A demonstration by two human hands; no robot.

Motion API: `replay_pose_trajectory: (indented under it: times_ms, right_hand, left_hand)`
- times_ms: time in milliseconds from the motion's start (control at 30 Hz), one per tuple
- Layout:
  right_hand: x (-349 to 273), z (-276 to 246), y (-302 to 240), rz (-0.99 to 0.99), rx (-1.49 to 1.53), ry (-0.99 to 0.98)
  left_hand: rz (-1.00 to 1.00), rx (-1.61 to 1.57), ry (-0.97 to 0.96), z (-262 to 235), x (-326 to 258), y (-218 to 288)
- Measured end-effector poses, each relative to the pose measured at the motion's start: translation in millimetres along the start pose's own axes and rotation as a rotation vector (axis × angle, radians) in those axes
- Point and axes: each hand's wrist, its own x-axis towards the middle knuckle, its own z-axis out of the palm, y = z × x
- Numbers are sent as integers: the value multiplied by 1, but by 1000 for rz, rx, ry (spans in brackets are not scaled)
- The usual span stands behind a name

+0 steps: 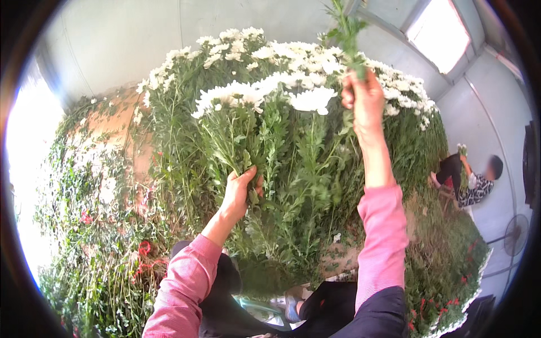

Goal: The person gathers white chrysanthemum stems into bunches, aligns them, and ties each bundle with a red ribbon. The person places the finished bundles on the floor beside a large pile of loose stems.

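My left hand point(241, 194) is closed round the stems of a bunch of white chrysanthemums point(228, 121), whose blooms fan out above the fist. Raised high at the upper right, my right hand point(363, 97) grips a leafy chrysanthemum stem point(348, 35). That stem is blurred and runs up past the top edge, so its far end is hidden. Beyond both hands stands a broad bank of white chrysanthemums point(293, 52) with long green stems, heads upward.
Loose stems and leaves point(101, 270) with red bits cover the left floor. More greenery point(445, 270) lies at the right. A seated person point(473, 183) holds flowers by the right wall, near a fan point(515, 235). My legs and a shoe point(292, 308) show below.
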Motion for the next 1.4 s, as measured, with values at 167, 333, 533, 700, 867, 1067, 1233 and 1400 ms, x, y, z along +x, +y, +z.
replay_pose_trajectory:
  times_ms: [167,333,533,700,867,1067,1233,1400]
  right_hand:
    - [5,39,-37,-69,-127,107]
    - [104,39,-171,-569,-124,278]
    - [2,56,-187,-354,-698,79]
    - [-156,56,-61,-212,-671,-219]
    - [-249,62,14,63,-683,-321]
    - [-284,87,10,6,-677,-327]
    - [-291,78,14,-20,-681,-399]
    - [-248,-16,79,391,-508,15]
  left_hand:
    - [47,-63,-21,-6,5,2]
    - [-22,-114,-30,5,2,-3]
    - [76,-252,-84,-15,1,4]
    - [131,-275,-199,-3,-14,16]
    - [121,-265,-89,-4,-36,29]
    - [168,-292,-281,-16,-39,13]
    - [-26,-207,-66,-7,-40,14]
    - [16,5,-28,-25,-51,23]
